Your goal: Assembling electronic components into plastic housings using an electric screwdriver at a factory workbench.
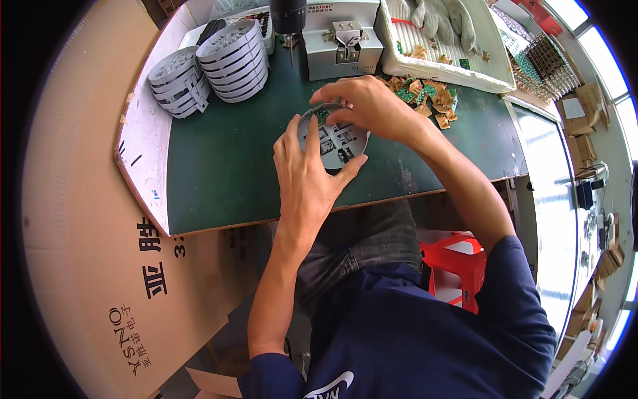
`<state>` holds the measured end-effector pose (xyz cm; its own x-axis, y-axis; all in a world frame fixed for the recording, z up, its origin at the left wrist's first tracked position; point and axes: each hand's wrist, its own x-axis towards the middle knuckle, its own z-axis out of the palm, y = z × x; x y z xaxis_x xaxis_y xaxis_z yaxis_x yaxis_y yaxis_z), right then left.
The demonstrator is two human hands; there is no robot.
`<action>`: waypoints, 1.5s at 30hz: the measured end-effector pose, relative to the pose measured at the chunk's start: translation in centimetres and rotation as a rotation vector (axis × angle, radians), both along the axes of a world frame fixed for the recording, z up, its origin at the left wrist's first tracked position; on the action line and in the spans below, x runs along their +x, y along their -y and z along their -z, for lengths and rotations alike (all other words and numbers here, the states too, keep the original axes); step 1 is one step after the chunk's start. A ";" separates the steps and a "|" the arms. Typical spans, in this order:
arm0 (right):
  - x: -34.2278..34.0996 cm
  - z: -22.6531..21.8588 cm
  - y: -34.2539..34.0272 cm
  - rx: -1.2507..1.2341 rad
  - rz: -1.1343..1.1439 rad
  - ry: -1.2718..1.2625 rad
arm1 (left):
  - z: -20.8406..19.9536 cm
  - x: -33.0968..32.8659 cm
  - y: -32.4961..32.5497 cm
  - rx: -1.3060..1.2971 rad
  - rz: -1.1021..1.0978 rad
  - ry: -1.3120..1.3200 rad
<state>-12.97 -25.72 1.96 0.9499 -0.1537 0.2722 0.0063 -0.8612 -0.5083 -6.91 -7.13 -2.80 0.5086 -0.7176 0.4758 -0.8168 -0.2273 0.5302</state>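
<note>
A round grey plastic housing (347,138) lies on the green work mat, its inside facing up with moulded ribs and dark parts. My left hand (308,159) is wrapped round its left and near rim, fingers on the far side and thumb at the near right. Over the far edge, my right hand (359,103) bends its fingers down to a small green circuit board (322,117) inside the housing. Those right fingertips look pinched at the board, partly hidden by the hand. Just beyond stands an electric screwdriver (290,26), its bit pointing down.
Two stacks of grey round housings (234,63) stand at the far left. A screw feeder (344,50) sits behind my hands. Small circuit boards and tan pieces (432,100) are heaped at the right, before a white foam tray (452,70) holding gloves (442,20).
</note>
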 end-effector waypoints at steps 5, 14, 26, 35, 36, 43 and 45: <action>-1.0 0.4 -0.1 0.156 0.048 -0.012 | 0.3 0.0 -0.1 0.020 -0.012 0.031; -1.8 1.9 -0.2 -0.095 -0.012 0.137 | 0.2 0.1 -0.1 0.023 -0.029 0.119; 6.2 -13.3 3.0 0.462 -0.083 0.358 | -0.4 0.8 -0.2 0.061 0.121 0.001; 6.4 -12.7 2.3 0.833 -0.195 0.729 | -0.2 1.1 -0.9 0.119 0.118 -0.034; 6.3 -12.6 3.0 0.801 -0.106 0.759 | -0.2 1.1 -1.0 0.125 0.116 -0.020; 7.1 -11.7 4.1 0.560 0.132 0.817 | -0.3 1.0 -1.0 0.128 0.116 -0.052; 6.7 -11.6 4.3 0.589 0.175 0.773 | -0.6 0.8 -0.7 0.122 0.128 -0.054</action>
